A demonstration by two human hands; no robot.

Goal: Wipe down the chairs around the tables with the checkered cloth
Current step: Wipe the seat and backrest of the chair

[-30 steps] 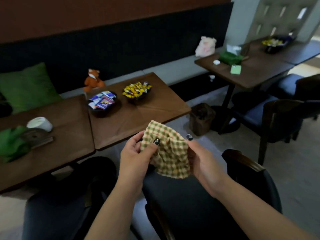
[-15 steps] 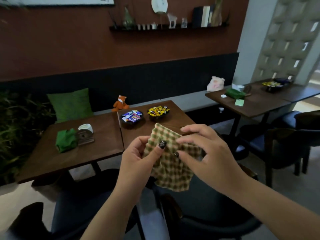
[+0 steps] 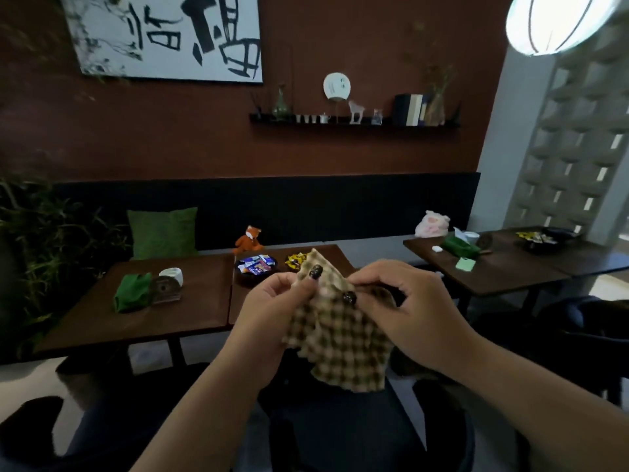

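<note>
Hands closer together than before, left hand (image 3: 272, 321), right hand (image 3: 412, 318) pinching checkered cloth (image 3: 343, 342)

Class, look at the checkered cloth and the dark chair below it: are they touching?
Cannot tell. In the head view the checkered cloth, pinched by both hands, hangs over the chair, but no gap or contact shows plainly.
</note>
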